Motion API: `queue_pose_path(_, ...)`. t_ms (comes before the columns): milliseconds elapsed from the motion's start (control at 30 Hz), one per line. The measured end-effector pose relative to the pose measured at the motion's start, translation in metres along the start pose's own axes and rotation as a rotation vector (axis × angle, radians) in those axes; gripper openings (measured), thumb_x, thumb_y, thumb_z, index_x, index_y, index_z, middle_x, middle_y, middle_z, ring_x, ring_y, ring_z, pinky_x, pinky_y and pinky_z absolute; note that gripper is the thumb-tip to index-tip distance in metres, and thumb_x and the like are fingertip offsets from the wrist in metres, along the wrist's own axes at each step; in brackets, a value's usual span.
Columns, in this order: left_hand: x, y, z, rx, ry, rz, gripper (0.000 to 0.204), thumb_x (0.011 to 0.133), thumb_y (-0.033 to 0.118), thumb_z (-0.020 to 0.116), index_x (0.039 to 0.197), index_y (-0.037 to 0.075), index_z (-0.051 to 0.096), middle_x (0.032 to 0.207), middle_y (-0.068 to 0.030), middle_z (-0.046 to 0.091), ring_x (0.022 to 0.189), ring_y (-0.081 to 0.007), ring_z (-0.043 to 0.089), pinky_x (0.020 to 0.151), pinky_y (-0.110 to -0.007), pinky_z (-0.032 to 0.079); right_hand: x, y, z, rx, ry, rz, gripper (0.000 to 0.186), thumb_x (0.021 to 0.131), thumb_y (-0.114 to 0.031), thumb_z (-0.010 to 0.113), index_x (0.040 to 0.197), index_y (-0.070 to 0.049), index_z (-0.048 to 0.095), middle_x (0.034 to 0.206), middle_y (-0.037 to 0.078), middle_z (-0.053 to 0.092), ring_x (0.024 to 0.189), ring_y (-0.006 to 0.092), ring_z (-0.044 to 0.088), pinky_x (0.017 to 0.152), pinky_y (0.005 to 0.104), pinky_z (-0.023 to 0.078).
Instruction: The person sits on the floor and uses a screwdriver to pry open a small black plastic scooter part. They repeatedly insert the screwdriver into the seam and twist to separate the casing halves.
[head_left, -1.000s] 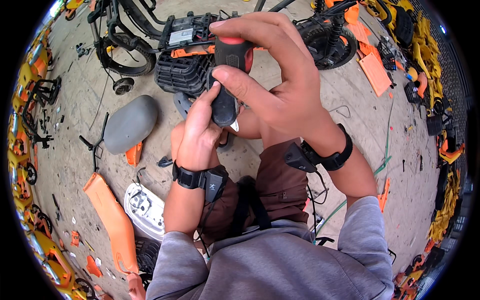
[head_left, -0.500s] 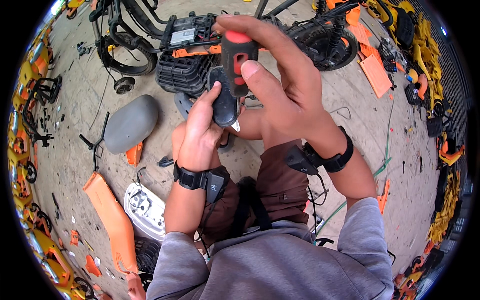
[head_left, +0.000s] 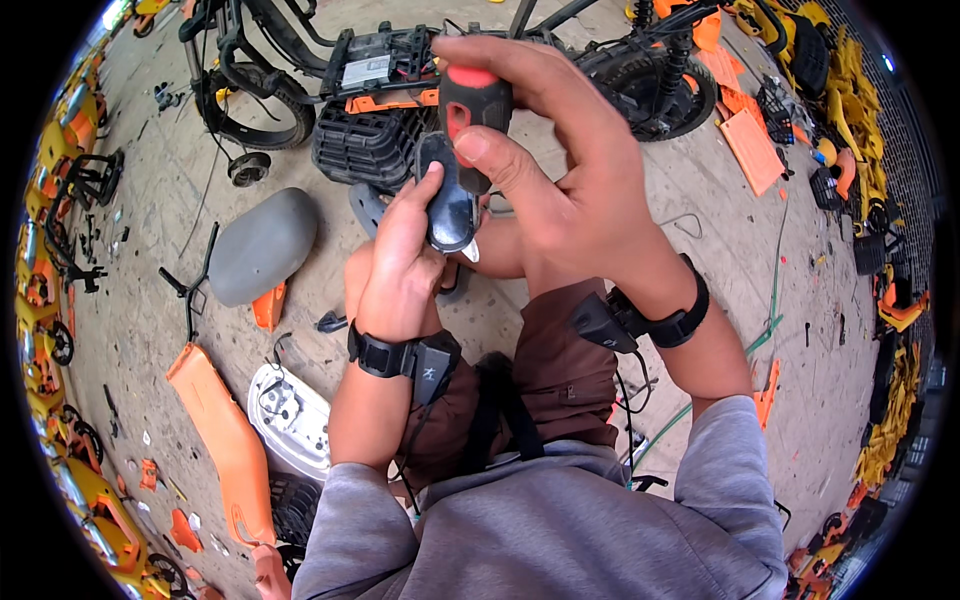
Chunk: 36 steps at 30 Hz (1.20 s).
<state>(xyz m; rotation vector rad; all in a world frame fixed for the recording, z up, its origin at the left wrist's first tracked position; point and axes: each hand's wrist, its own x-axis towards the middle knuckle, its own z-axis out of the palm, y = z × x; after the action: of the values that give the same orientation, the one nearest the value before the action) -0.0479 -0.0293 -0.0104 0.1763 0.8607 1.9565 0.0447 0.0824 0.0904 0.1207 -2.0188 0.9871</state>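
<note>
My left hand (head_left: pixel 405 240) grips a black oblong part (head_left: pixel 452 220) with a glossy face and a small light piece at its lower end, thumb on its side. Just above, my right hand (head_left: pixel 555 170) is closed round a red-and-black screwdriver handle (head_left: pixel 482 100), its thumb pressed on the handle and its index finger arched over the top. The handle stands over the part's right side; its tip is hidden. Both hands are above my bent knees, and both wrists wear strapped black devices.
Ahead lie a partly stripped scooter frame (head_left: pixel 385 60) and a black crate (head_left: pixel 370 145). To my left are a grey seat (head_left: pixel 260 240), an orange panel (head_left: pixel 220 430) and a white housing (head_left: pixel 290 410). At right lie orange panels (head_left: pixel 750 150) and piled yellow parts (head_left: pixel 850 100).
My right thumb has moved from the black part onto the screwdriver handle, which has turned and dropped over the part's right side. My left hand stays almost in place.
</note>
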Motion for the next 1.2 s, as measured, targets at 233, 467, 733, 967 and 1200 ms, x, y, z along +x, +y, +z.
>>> queue_pose_path(233,0.029,-0.004,-0.01,-0.022,0.289,-0.05,0.028,0.097,0.019,0.056,0.115,-0.002,0.051,0.094,-0.0136,0.062,0.075,-0.0245,0.064,0.062,-0.039,0.057,-0.008,-0.001,-0.008,-0.093,0.069,0.107,0.043,0.08,-0.006,0.072,0.121,-0.001,0.058,0.118,0.009,0.062,0.105,0.0149,0.061,0.087,0.0294,0.049)
queue_pose_path(467,0.025,0.002,-0.012,0.128,0.26,0.046,0.031,0.097,0.021,0.056,0.118,-0.001,0.052,0.101,-0.0148,0.064,0.081,-0.0284,0.068,0.068,-0.036,0.057,-0.017,0.001,-0.044,-0.029,0.044,0.302,0.041,0.079,-0.015,0.075,0.114,-0.003,0.057,0.099,0.01,0.063,0.086,0.0185,0.064,0.075,0.0285,0.051)
queue_pose_path(733,0.026,0.002,-0.015,0.053,0.253,0.05,0.037,0.099,0.03,0.051,0.122,0.0,0.05,0.11,-0.0158,0.064,0.087,-0.0283,0.068,0.068,-0.04,0.059,-0.003,0.028,-0.156,0.036,0.243,0.521,0.028,0.089,-0.019,0.067,0.111,-0.002,0.059,0.098,0.01,0.064,0.085,0.019,0.066,0.077,0.0289,0.053)
queue_pose_path(967,0.025,0.001,-0.007,-0.04,0.163,-0.018,0.028,0.1,0.023,0.05,0.118,0.002,0.052,0.102,-0.0158,0.065,0.086,-0.0306,0.067,0.072,-0.044,0.058,0.017,0.11,-0.198,0.744,0.707,0.439,0.023,0.092,-0.02,0.062,0.11,-0.007,0.057,0.097,0.009,0.065,0.082,0.0146,0.063,0.071,0.0265,0.053)
queue_pose_path(1200,0.017,0.01,-0.016,-0.023,0.151,-0.009,0.03,0.099,0.025,0.051,0.118,0.002,0.05,0.103,-0.0148,0.063,0.087,-0.0307,0.066,0.068,-0.044,0.059,-0.016,0.156,-0.154,0.104,0.64,0.817,0.044,0.09,-0.02,0.066,0.127,-0.001,0.051,0.091,0.005,0.065,0.064,0.0112,0.062,0.045,0.0222,0.042)
